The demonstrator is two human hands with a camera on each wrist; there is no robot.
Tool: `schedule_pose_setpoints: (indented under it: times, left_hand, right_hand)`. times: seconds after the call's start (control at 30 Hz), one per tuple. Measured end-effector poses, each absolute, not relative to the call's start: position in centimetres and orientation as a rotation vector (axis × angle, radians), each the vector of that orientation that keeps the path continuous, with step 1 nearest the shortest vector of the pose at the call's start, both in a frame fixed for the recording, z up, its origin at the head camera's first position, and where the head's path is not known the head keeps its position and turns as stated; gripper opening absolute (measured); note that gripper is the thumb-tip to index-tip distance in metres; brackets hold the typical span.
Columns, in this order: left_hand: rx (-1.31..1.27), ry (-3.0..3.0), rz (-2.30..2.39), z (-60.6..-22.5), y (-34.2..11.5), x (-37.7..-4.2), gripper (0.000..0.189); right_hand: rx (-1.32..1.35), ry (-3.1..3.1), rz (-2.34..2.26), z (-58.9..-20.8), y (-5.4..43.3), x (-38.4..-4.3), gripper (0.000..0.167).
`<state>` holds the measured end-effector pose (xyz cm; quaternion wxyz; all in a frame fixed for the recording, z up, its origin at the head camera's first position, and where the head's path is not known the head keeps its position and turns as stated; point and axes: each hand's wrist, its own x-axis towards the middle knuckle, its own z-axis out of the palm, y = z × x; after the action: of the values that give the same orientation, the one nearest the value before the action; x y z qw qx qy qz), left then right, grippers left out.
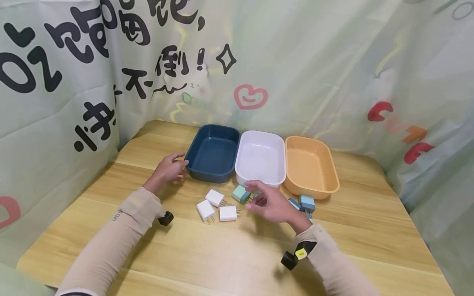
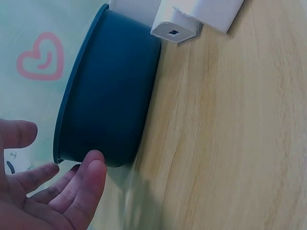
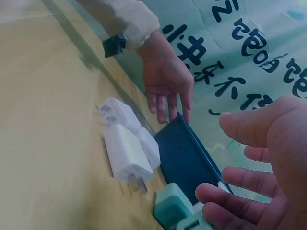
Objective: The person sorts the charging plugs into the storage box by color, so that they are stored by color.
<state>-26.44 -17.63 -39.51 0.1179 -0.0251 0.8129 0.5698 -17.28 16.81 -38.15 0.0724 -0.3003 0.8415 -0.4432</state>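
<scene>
My left hand (image 1: 169,169) is at the left side of the dark blue bin (image 1: 212,178), fingers spread and holding nothing. In the left wrist view its fingertips (image 2: 95,165) come up to the bin's wall; whether they touch it I cannot tell. My right hand (image 1: 273,203) hovers in front of the white bin (image 1: 259,158), thumb and fingers apart with nothing between them. Just left of it lies a green plug charger (image 1: 241,193), and more green shows partly hidden behind the fingers. Three white plug chargers (image 1: 227,213) lie on the table between the hands.
An orange bin (image 1: 312,166) stands right of the white one, all three side by side. Several blue plug chargers (image 1: 307,203) lie before it, partly hidden by the right wrist. A printed curtain (image 1: 303,74) surrounds the wooden table (image 1: 222,259).
</scene>
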Motion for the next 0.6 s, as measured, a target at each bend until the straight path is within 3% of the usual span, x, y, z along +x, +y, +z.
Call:
schedule_pose_setpoints:
  times: [0.6]
  left_hand:
    - [-0.116,2.369,1.66,-40.0,-17.7,-26.7,0.055]
  right_hand:
    - [-0.92,2.446,-1.259,-38.8,14.6,-16.5,0.057]
